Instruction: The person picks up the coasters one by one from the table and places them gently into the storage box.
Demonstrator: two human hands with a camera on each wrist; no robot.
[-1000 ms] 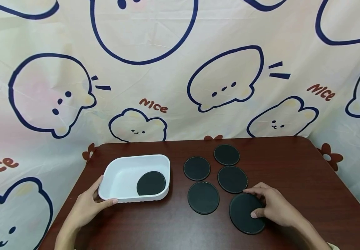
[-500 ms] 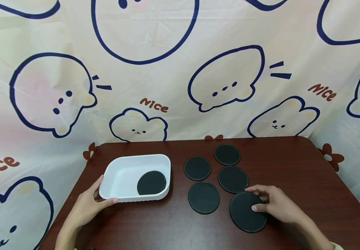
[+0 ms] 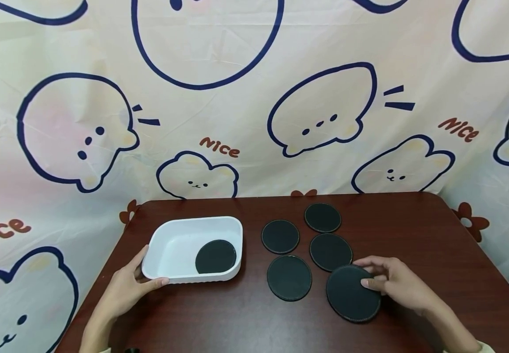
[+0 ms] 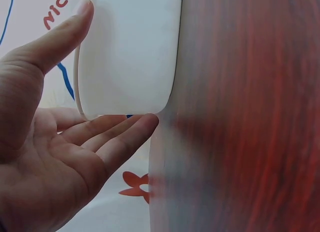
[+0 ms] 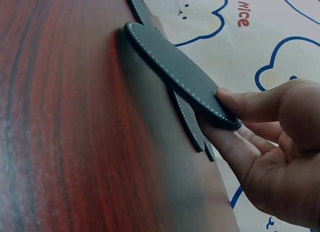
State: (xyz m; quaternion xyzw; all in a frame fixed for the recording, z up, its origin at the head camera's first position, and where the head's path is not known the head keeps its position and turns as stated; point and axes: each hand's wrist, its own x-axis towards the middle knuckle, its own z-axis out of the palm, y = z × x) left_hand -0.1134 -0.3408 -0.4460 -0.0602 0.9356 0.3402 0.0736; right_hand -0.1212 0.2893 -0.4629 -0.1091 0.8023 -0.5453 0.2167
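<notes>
Over the counter (image 3: 426,235), a black disc (image 3: 349,296) pinched by the right hand (image 3: 400,285) is now tilted higher, leaving four others (image 3: 289,278) flat, a tub (image 3: 192,279) gripped by the left hand (image 3: 124,289).

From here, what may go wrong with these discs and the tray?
The right hand pinches the dark disc at one edge, so it might slip. The next disc lies just beyond and could get nudged. The left hand holds the white tray at one end; a bump might turn it.
</notes>
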